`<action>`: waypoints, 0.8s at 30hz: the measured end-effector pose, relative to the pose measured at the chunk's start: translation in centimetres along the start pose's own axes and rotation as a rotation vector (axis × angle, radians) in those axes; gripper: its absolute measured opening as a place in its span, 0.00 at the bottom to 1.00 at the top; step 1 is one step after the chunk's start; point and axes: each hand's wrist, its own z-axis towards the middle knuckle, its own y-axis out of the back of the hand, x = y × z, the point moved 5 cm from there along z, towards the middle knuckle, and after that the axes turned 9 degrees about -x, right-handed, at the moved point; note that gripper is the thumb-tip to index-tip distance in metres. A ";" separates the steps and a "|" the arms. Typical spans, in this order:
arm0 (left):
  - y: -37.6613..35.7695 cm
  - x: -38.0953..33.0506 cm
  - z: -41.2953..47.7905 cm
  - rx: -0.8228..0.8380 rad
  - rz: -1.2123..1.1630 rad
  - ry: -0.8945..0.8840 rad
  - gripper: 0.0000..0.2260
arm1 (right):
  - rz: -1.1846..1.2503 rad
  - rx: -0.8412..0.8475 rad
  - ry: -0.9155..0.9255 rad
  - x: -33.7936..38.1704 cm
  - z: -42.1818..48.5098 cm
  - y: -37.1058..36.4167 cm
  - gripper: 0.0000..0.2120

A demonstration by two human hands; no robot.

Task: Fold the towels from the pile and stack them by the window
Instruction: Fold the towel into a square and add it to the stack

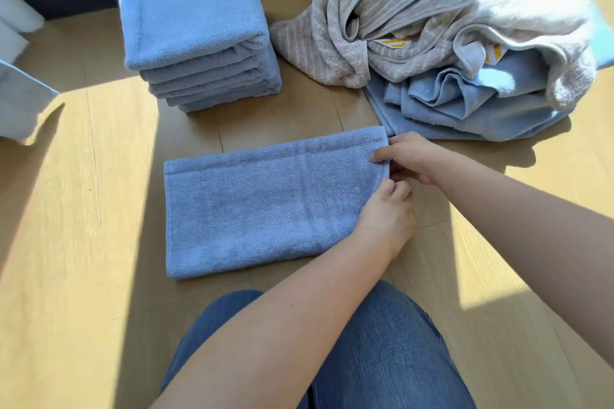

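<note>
From the head view, you are partway through. A stack of folded blue towels (196,26) already stands on the floor (83,209), toward its far left by the dark wall. Whether that spot is by the window cannot be seen, though sunlight falls across the boards.

One blue towel (259,206) lies flat in the middle of the floor, just in front of your jeans (382,342), folded into a long rectangle. It looks to need at least one more fold before it matches the stack.

Your left grip (387,212) pinches the towel's right edge on the near side. Your right grip (410,156) pinches the same edge nearer its far corner, thumb on top. Both are closed on the cloth, which reads as ready to carry that end over to the left.

Plenty is left. The loose pile (432,43) sits at the far right of the floor, its blue bottom layer nearly touching the towel's far right corner.

- **Stack:** one. Its layers run together, so I cannot give an exact number of towels, but there are several.
- **Towel in work:** one.
- **Pile:** at least four pieces, namely a beige striped one, a grey one, a white one and a blue one. There may be more tangled beneath.
</note>
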 end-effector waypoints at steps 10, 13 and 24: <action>6.6 -0.6 -1.2 -0.163 -0.167 0.104 0.12 | -0.005 -0.283 0.131 2.9 -3.9 5.3 0.09; 9.1 0.1 -2.6 -0.360 -0.156 0.142 0.07 | -0.045 -0.405 0.222 5.3 -6.0 7.0 0.14; 2.9 2.9 -10.0 -0.221 -0.895 0.643 0.34 | -0.082 -0.393 0.280 8.8 -8.0 4.0 0.06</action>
